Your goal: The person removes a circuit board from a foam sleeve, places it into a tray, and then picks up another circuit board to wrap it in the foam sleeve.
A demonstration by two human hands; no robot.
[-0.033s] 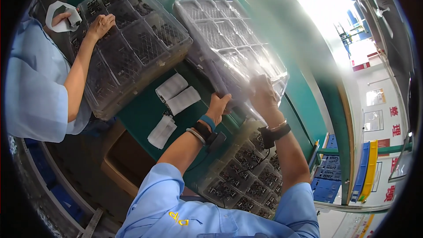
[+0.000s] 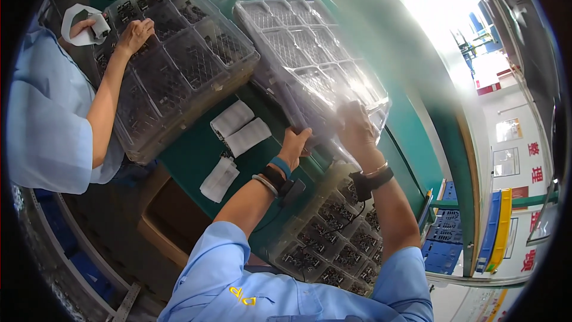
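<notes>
1. Tray (image 2: 301, 53), clear and compartmented, is just right of the co-worker's (image 2: 50, 107) box (image 2: 179, 120).
2. Left hand (image 2: 294, 148) grasps its near edge.
3. Right hand (image 2: 356, 128) meets its near end; glare hides whether it clenches.
4. White rolls (image 2: 249, 137) lie left.

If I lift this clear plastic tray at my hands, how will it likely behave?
The clear plastic tray will probably flex slightly, since its walls look thin. Its shiny glare suggests it could be slippery. With your left hand and right hand at its near end, the far end may dip.
</notes>
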